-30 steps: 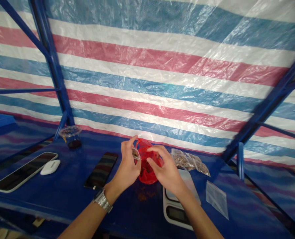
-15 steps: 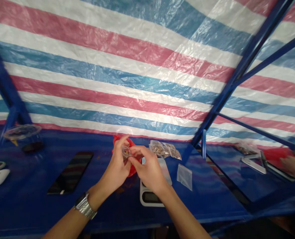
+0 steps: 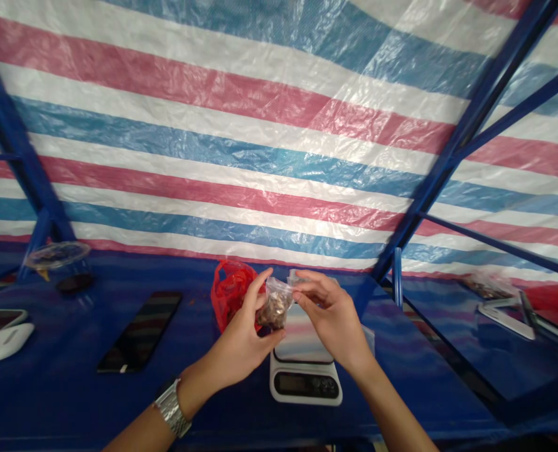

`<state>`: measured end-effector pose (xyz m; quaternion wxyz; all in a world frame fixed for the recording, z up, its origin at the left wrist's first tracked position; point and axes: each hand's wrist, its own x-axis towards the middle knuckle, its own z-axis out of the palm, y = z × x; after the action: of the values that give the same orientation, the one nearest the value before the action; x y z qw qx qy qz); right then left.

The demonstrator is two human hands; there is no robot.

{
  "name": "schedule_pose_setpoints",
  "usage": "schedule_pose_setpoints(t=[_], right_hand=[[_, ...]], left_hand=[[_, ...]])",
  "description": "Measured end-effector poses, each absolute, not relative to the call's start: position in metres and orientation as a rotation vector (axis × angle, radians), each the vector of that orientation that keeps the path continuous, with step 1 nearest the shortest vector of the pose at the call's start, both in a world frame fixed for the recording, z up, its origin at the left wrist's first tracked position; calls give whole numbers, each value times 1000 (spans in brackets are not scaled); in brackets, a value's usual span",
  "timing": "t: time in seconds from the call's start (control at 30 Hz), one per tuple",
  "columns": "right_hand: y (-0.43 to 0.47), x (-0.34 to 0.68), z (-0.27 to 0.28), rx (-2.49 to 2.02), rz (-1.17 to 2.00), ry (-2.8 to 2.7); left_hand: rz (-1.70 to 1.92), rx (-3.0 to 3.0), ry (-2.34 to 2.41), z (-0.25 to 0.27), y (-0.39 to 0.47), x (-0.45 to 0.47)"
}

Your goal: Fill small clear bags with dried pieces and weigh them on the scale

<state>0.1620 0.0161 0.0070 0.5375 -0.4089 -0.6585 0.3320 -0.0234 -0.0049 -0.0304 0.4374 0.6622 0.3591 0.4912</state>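
Head view: left hand (image 3: pixel 241 342) and right hand (image 3: pixel 336 320) both pinch a small clear bag of brown bits (image 3: pixel 275 304) above the scale (image 3: pixel 305 376).

Open blue tabletop (image 3: pixel 203 376) lies between the phone (image 3: pixel 140 331) and scale (image 3: pixel 305 376), while the red bag (image 3: pixel 229 295) and slanted frame post (image 3: pixel 448 169) hem the far side.

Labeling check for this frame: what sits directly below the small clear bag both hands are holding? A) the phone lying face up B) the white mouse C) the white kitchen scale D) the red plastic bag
C: the left hand and right hand pinch the small clear bag over the white kitchen scale; the red plastic bag lies to its left, the phone farther left.
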Motion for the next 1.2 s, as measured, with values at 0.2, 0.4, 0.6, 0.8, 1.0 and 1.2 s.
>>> schedule_pose_setpoints(t=[0.2, 0.4, 0.6, 0.8, 1.0, 1.2], right_hand=[[18, 154, 9, -940, 827, -1503], [42, 180, -4, -1124, 817, -1543], [59, 210, -46, -1302, 697, -1753], [65, 229, -51, -1373, 366, -1752], [58, 247, -42, -1407, 290, -1659], [52, 249, -37, -1391, 282, -1633]], left_hand=[[1244, 1392, 765, -29, -6, -15], [1371, 1321, 1209, -51, -4, -1], [1552, 1725, 1387, -46, 4, -16], [1533, 1939, 1351, -37, 3, -25], [1513, 1988, 1399, -30, -1, -29], [1499, 2006, 1414, -30, 0, -29]])
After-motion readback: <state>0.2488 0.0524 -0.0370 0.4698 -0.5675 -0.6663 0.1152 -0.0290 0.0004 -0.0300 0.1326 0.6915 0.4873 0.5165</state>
